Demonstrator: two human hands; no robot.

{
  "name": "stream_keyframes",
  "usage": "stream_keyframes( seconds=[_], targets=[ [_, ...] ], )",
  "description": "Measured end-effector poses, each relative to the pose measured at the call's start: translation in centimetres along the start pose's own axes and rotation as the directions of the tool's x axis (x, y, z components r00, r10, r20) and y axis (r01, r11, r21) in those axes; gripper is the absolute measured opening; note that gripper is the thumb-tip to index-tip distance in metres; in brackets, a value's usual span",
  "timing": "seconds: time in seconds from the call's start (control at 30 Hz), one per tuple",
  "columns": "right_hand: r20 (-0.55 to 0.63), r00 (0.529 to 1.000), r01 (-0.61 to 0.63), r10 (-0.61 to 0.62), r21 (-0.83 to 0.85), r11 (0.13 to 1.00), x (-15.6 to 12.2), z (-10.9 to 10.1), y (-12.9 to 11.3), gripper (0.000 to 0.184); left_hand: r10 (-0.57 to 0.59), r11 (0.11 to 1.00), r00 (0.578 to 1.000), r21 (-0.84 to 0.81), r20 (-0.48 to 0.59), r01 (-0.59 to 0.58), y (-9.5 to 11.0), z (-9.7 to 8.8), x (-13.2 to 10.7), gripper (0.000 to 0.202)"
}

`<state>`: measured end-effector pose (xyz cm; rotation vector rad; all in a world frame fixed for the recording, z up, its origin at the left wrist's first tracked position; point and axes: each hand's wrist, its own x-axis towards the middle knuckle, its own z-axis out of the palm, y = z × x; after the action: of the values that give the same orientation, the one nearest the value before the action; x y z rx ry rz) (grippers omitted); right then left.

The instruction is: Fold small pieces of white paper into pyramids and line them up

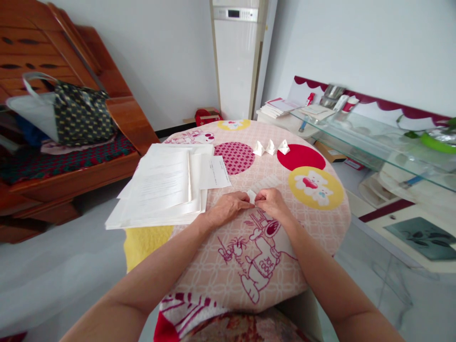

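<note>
Your left hand (231,207) and your right hand (273,203) meet over the table, fingertips nearly touching, both clamped on one small piece of white paper (251,195). The paper sits between them, its upper part showing in the gap; your fingers cover the rest, so you cannot tell how far it is folded. The thumb and fingers of your right hand are drawn together at its right edge, and those of your left hand close on it from the left and near side.

Just beyond your grip lies a pale lined strip (269,181); whether it joins the piece you hold, you cannot tell. Farther out past it, slightly to the right, three folded paper shapes (270,147) stand in a row, pointed tops up. To the left of your grip is a wide, uneven stack of paper (162,178), some sheets printed, with a smaller printed slip (216,172) at its side nearest your hands. Under everything is a pink patterned tablecloth (203,270); its cartoon figure (261,266) is on your side of the grip, and a yellow circle with white bears (316,187) is to the right.

Well off to the left of your hands, a dark patterned bag (83,114) rests on a wooden bench (124,123). Well off to the right is a glass shelf (377,145).
</note>
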<state>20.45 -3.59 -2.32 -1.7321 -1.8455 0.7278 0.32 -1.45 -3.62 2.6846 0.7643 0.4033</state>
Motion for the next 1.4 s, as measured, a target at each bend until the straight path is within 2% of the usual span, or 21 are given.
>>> stream_keyframes(
  seconds=[0.27,0.47,0.63,0.73,0.8,0.87,0.97,1.03,1.13,1.27,1.4],
  targets=[
    [0.033,0.998,-0.055,0.062,-0.175,0.983,0.0,-0.5,-0.5,0.016,0.028,1.000,0.999,0.014,-0.043,-0.027,-0.5,0.5,0.0,0.038],
    [0.012,0.999,-0.042,0.045,-0.192,0.980,-0.9,-2.0,0.8,0.014,0.030,1.000,0.998,-0.003,-0.056,-0.030,-0.4,0.4,-0.1,0.038],
    [-0.062,0.992,-0.113,0.106,-0.131,0.985,-1.3,-3.3,2.9,0.013,0.019,1.000,0.998,-0.024,-0.060,-0.021,-0.4,0.4,-0.2,0.037],
    [-0.171,0.976,-0.128,0.135,0.049,0.991,-1.0,-3.5,3.9,0.011,0.027,0.999,0.998,-0.023,-0.063,-0.028,-0.5,0.4,-0.1,0.037],
    [-0.251,0.959,-0.079,0.128,0.196,0.977,-0.7,-3.0,4.0,0.011,0.028,0.999,0.997,-0.020,-0.065,-0.029,-0.5,0.4,-0.1,0.039],
    [-0.284,0.958,0.029,0.046,0.254,0.967,-0.6,-2.2,3.4,0.012,0.023,0.999,0.998,-0.026,-0.066,-0.024,-0.4,0.3,-0.1,0.040],
    [-0.191,0.973,0.168,-0.127,0.214,0.962,-0.5,-0.6,1.8,0.011,0.001,0.999,0.997,-0.053,-0.071,-0.005,-0.1,0.2,0.0,0.037],
    [-0.119,0.977,0.192,-0.178,0.120,0.974,-0.4,0.2,0.9,0.012,-0.050,0.995,0.994,-0.086,-0.093,0.042,0.2,0.2,0.2,0.034],
    [-0.081,0.989,0.128,-0.126,0.010,0.992,-0.1,0.8,0.3,0.015,-0.208,0.971,0.966,-0.153,-0.152,0.185,0.6,0.4,0.7,0.029],
    [-0.050,0.997,0.061,-0.061,-0.009,0.998,0.2,0.6,0.2,0.013,-0.396,0.912,0.902,-0.189,-0.169,0.365,1.0,0.7,1.7,0.016],
    [-0.032,0.999,0.042,-0.041,0.011,0.999,0.2,0.4,0.0,0.009,-0.478,0.874,0.859,-0.201,-0.184,0.443,1.2,0.8,2.3,0.014]
  ],
)
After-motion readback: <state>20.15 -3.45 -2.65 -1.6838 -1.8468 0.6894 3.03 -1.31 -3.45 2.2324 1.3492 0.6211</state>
